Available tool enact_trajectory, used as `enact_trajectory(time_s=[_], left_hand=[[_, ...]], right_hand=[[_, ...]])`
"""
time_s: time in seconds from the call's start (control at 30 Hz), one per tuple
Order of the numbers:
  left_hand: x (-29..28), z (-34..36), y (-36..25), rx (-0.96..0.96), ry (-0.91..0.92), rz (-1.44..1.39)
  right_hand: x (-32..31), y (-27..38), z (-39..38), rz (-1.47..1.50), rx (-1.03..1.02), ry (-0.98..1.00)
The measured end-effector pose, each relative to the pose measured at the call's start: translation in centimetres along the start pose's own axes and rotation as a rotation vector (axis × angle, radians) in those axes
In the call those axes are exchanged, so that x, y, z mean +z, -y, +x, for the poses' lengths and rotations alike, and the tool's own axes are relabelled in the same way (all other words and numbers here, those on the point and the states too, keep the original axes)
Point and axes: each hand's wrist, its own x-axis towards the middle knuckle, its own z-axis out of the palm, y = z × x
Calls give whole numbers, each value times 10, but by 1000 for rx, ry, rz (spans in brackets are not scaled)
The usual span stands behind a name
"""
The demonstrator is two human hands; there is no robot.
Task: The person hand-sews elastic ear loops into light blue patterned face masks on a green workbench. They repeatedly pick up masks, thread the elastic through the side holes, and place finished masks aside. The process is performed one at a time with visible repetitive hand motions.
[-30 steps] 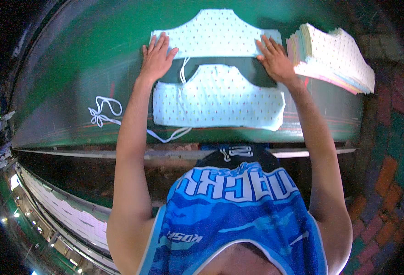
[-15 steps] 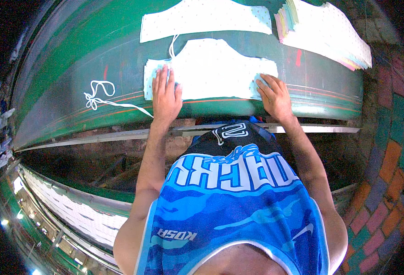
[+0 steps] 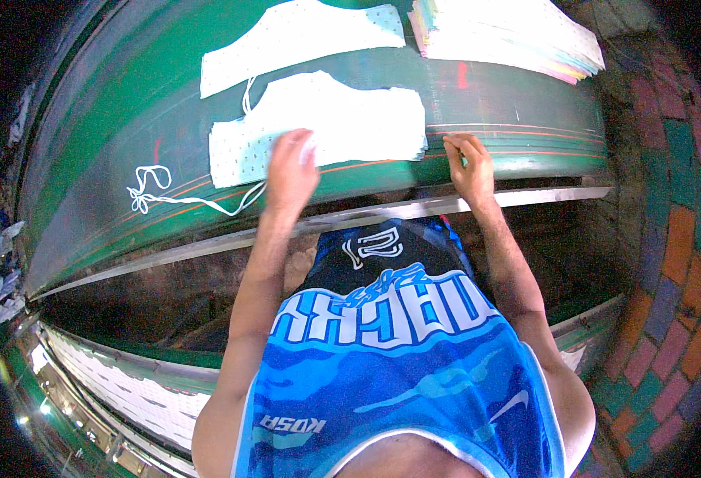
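Observation:
A stack of white cut fabric pieces with small dots lies on the green table, its near edge toward me. My left hand is over the stack's near edge, its fingers smeared by motion; whether it grips the cloth cannot be made out. My right hand hovers off the stack's right end, near the table's front edge. Its fingers are curled in toward the thumb, and nothing shows between them. A white cord runs from a loose tangle at the left to the stack's near edge, close to my left wrist.
Beyond the stack lies another white dotted fabric piece. A thicker pile of cut fabric with coloured layers sits at the far right. A pale metal rail runs along the near side of the green table. Coloured paving covers the floor at right.
Both hands have come off their flat rest on the stack. My right hand has moved clear of its right end and curled; my left has shifted nearer the front edge. The view has shifted too.

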Motion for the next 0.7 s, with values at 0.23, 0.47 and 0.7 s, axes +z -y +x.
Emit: enact_trajectory(time_s=[0.23,0.47,0.7], left_hand=[[67,35,-53,406,121,-138],[63,27,-25,415,131,0],[55,17,13,409,105,-5]], right_hand=[[14,15,12,81,72,124],[26,20,15,100,76,212],[63,37,27,150,11,385]])
